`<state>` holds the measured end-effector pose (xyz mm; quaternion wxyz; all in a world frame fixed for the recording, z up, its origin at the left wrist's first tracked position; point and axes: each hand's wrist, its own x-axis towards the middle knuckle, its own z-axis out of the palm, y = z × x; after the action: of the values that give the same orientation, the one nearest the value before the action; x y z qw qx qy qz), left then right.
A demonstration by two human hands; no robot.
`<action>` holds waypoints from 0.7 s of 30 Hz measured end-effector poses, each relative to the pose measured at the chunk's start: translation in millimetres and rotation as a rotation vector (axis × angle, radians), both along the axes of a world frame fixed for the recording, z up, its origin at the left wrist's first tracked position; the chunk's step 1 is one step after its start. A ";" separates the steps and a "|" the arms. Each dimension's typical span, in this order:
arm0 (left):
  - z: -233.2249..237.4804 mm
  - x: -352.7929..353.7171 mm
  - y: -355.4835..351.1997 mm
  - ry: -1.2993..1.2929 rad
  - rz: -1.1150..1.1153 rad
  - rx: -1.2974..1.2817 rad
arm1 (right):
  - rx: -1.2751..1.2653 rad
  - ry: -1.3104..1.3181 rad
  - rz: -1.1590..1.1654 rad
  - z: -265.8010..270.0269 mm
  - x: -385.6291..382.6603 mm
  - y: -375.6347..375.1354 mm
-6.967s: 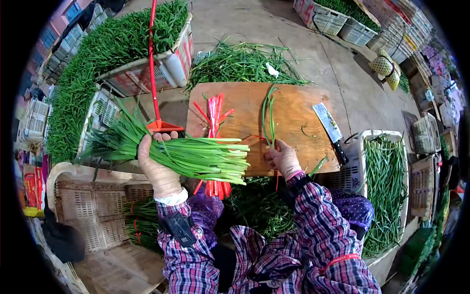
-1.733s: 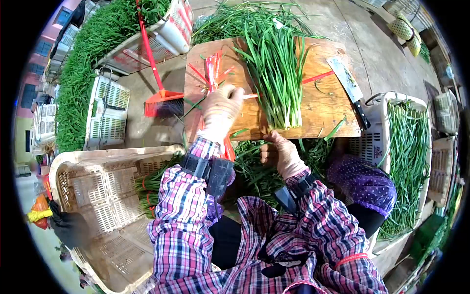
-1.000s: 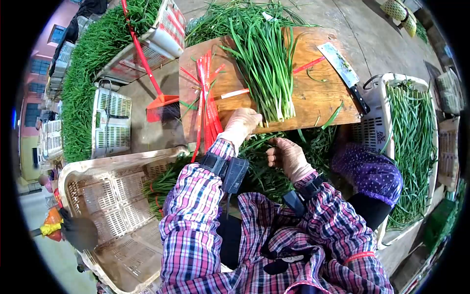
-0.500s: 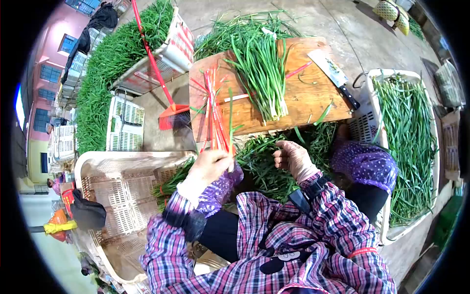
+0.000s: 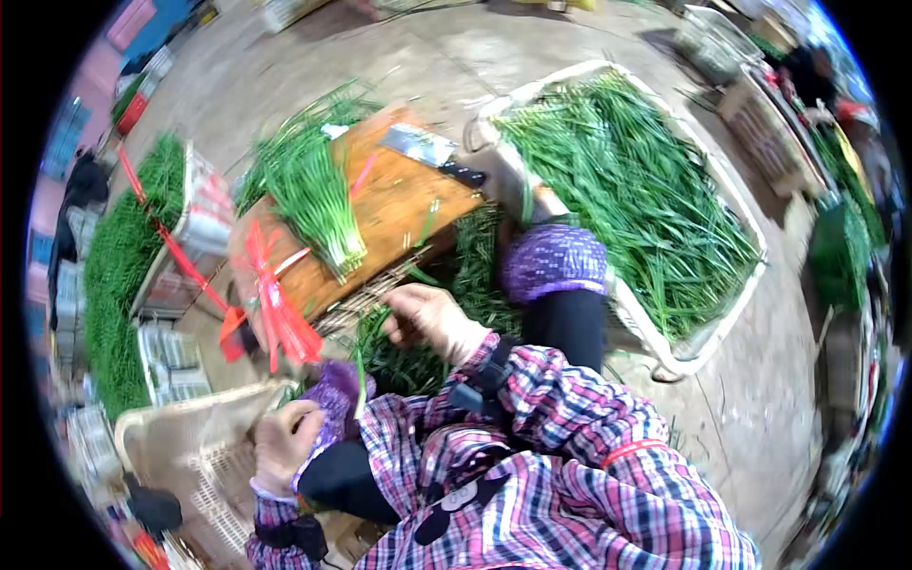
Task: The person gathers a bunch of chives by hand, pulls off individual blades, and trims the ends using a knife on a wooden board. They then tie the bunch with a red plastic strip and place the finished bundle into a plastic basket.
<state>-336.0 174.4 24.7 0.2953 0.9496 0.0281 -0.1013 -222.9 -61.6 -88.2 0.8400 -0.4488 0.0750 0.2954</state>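
My left hand, gloved, is over the empty-looking crate at the lower left, thumb and fingers apart, holding nothing. Near the board's front edge my right hand has its fingers pinched at the top of a thin green stalk that hangs down; motion blurs the grip. A bundle of green stalks lies on the wooden board, its pale ends toward me. Red ties drape over the board's left corner. A cleaver with a black handle rests at the board's far right.
A white crate full of loose greens stands on the right. Another crate is at the lower left. A red broom leans beside heaped greens on the left. Loose greens lie below the board.
The view has swung right, so the board appears farther left. My left hand has let go of the red ties and drawn back toward the lower-left crate. The green stalk is now at my right hand.
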 end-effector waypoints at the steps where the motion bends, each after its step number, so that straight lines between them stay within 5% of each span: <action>1: -11.8 -0.2 7.5 -0.104 -0.007 -0.058 | -0.015 -0.019 0.005 3.8 -3.9 -4.2; 5: 22.8 37.6 -26.8 -0.002 0.066 -0.206 | 0.042 -0.077 0.003 33.7 -18.9 -31.6; 6: 13.6 45.7 -19.9 -0.174 -0.228 -0.084 | 0.083 -0.083 -0.033 37.3 -24.3 -38.5; 8: 21.2 64.4 -47.6 0.104 0.074 -0.297 | 0.051 -0.173 -0.037 44.4 -33.0 -58.9; 14: 25.6 101.2 -127.1 0.152 -0.132 -0.485 | -0.090 -0.247 -0.129 48.1 -65.4 -135.6; 21: 37.8 139.6 -264.2 0.318 -0.371 -0.808 | -0.315 0.027 -0.443 62.3 -94.6 -234.7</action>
<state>-196.4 -89.8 62.5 0.6102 0.7203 -0.1387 -0.2993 -317.5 -296.3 -25.9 0.8029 -0.5427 0.2279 0.0950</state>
